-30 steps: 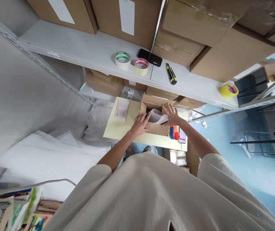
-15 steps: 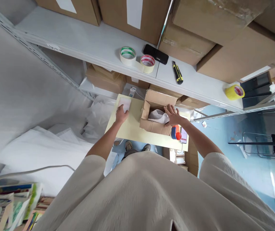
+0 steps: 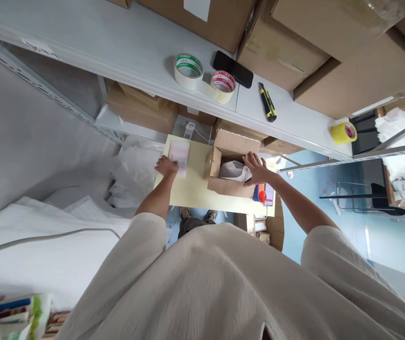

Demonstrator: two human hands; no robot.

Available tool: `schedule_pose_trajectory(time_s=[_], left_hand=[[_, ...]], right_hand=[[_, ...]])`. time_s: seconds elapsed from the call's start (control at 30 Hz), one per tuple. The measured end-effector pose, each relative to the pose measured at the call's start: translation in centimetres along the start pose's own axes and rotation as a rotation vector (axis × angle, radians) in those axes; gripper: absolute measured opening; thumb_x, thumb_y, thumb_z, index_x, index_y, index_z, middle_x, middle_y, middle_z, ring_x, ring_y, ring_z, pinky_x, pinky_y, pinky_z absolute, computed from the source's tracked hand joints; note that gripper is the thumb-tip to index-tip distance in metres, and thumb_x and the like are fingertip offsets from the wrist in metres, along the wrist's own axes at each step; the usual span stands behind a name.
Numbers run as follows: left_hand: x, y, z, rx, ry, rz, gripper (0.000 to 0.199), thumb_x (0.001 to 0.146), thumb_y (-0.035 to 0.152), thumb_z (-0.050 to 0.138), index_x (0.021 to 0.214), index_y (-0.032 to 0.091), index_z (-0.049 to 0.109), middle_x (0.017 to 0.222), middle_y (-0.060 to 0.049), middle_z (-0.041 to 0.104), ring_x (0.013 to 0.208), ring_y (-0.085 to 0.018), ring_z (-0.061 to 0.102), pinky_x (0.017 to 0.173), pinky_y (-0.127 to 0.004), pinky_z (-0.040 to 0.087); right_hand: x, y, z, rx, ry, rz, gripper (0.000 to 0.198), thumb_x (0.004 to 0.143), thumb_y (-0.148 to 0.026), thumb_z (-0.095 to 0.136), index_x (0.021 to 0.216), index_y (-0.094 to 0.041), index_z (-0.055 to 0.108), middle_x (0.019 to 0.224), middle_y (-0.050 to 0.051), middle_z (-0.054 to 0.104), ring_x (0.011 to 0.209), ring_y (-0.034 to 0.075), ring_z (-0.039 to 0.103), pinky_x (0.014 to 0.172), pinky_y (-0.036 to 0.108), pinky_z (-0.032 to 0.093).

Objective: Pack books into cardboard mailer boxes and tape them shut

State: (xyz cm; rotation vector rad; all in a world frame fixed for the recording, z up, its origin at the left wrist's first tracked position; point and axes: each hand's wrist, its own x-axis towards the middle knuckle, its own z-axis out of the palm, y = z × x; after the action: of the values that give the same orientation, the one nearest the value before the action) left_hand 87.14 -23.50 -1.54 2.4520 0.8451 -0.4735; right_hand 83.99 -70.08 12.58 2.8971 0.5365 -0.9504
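Observation:
On a pale yellow tabletop [image 3: 191, 196] stands an open cardboard box [image 3: 230, 185] with its back flap up. White wrapping [image 3: 235, 171] lies inside, and what it covers is hidden. My right hand [image 3: 257, 169] rests with spread fingers over the box's right end. At the table's left edge is my left hand [image 3: 167, 166], its fingers apart and its thumb by a flat, pinkish-white sheet or packet [image 3: 179, 153]. Right of the box, near my right wrist, sit a blue and red object [image 3: 259, 193] and a phone with a lit screen [image 3: 269, 194].
A grey shelf [image 3: 131, 52] above the table carries tape rolls [image 3: 188, 72], a black phone-like object [image 3: 233, 69], a utility knife [image 3: 267, 102], yellow tape [image 3: 344, 132] and large cartons [image 3: 280, 52]. White sheeting [image 3: 46, 236] is heaped at the left.
My left hand has slid left off the pinkish-white sheet to the table's edge, showing more of the sheet. My right hand stays on the box. The view has shifted slightly.

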Motion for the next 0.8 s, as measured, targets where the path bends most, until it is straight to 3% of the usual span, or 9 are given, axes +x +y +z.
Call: schedule_pose_trajectory(time_s=[0.2, 0.37, 0.5, 0.63, 0.73, 0.8], left_hand=[[-0.4, -0.1, 0.1, 0.035, -0.008, 0.066, 0.043, 0.101, 0.034, 0.073, 0.141, 0.019, 0.064, 0.161, -0.029, 0.064, 0.155, -0.049, 0.055, 0.122, -0.063, 0.044], [-1.9, -0.3, -0.4, -0.052, -0.064, 0.095, 0.039, 0.103, 0.031, 0.069, 0.141, 0.023, 0.064, 0.137, -0.022, 0.081, 0.139, -0.043, 0.071, 0.121, -0.058, 0.044], [-3.4, 0.2, -2.4, -0.170, -0.063, 0.113, 0.029, 0.097, 0.035, 0.079, 0.121, 0.026, 0.066, 0.125, -0.012, 0.085, 0.129, -0.038, 0.077, 0.118, -0.055, 0.049], [-5.2, 1.1, -5.4, -0.479, -0.072, 0.272, 0.035, 0.088, 0.038, 0.087, 0.107, 0.024, 0.062, 0.114, -0.009, 0.084, 0.114, -0.030, 0.079, 0.101, -0.040, 0.061], [-7.2, 2.4, -7.6, -0.712, -0.166, 0.461, 0.051, 0.082, 0.051, 0.094, 0.109, 0.023, 0.061, 0.107, -0.007, 0.083, 0.105, -0.027, 0.078, 0.088, -0.035, 0.064], [-8.9, 3.9, -8.6, -0.727, -0.249, 0.598, 0.058, 0.078, 0.056, 0.096, 0.111, 0.021, 0.063, 0.107, -0.007, 0.083, 0.101, -0.027, 0.078, 0.087, -0.036, 0.064]], right_hand=[[0.0, 0.1, 0.1, 0.012, 0.016, -0.013, 0.168, 0.071, -0.087, 0.095, 0.194, -0.029, -0.003, 0.199, 0.020, -0.020, 0.183, 0.058, -0.010, 0.140, 0.084, 0.007], [0.4, 0.7, 0.6, 0.011, 0.028, -0.031, 0.170, 0.070, -0.090, 0.094, 0.194, -0.026, -0.002, 0.199, 0.022, -0.018, 0.183, 0.059, -0.009, 0.140, 0.084, 0.010], [1.0, 1.1, 1.1, 0.024, 0.050, -0.060, 0.169, 0.071, -0.089, 0.094, 0.194, -0.027, -0.003, 0.199, 0.021, -0.017, 0.183, 0.060, -0.008, 0.140, 0.084, 0.012], [1.5, 1.4, 1.4, 0.053, 0.070, -0.084, 0.168, 0.070, -0.091, 0.093, 0.194, -0.027, -0.001, 0.199, 0.022, -0.016, 0.183, 0.060, -0.007, 0.140, 0.084, 0.011], [1.8, 1.6, 1.5, 0.077, 0.082, -0.094, 0.169, 0.070, -0.092, 0.092, 0.195, -0.024, 0.001, 0.199, 0.023, -0.014, 0.183, 0.060, -0.007, 0.141, 0.084, 0.011], [2.0, 1.6, 1.6, 0.094, 0.095, -0.113, 0.169, 0.070, -0.092, 0.092, 0.195, -0.024, 0.001, 0.199, 0.023, -0.014, 0.182, 0.060, -0.008, 0.141, 0.084, 0.010]])
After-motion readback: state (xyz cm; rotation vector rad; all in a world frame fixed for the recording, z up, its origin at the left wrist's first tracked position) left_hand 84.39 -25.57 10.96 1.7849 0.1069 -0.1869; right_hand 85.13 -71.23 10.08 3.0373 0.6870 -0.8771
